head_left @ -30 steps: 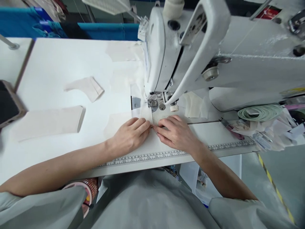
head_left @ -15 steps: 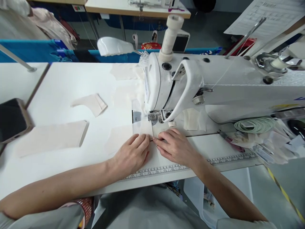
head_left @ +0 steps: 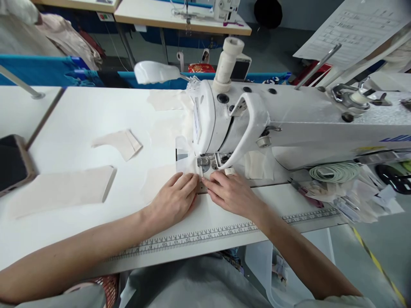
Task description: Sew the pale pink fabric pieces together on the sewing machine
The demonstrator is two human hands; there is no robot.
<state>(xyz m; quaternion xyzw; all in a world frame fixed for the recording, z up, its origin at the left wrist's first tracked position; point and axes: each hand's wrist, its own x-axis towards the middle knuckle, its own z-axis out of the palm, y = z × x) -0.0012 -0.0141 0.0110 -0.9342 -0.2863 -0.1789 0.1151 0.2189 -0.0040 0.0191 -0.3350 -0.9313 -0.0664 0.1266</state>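
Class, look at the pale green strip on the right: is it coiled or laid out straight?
Coiled. The pale green strip curves round in many close loops, lying beside a heap of pale scraps.

1. White worktop (head_left: 77, 113) across the middle of the frame, measuring scale (head_left: 199, 237) along its lower edge.
2. Centre to right: sewing machine (head_left: 236, 111).
3. Far left: dark-screened phone (head_left: 13, 164).
4. Left: long pale cloth piece (head_left: 66, 188), smaller curved piece (head_left: 121, 144) above it.

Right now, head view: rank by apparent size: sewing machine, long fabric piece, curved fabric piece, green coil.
1. Sewing machine, cut off at the right edge
2. Long fabric piece
3. Unranked: curved fabric piece and green coil; too alike to call
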